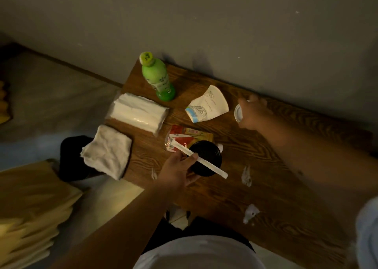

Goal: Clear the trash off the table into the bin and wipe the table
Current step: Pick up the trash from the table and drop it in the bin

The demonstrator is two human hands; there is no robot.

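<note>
- 2 pieces of trash sat in our left hand: a black round container and a white wrapped stick, pinched together, probably to carry both to the bin, dark beside the table.
- Our right hand reached a small round lid near the wall; blur hid whether the fingers had closed.
- The crushed paper cup, sauce packets and white smears remained.
- The cloth overhung the edge, ready for wiping.
</note>
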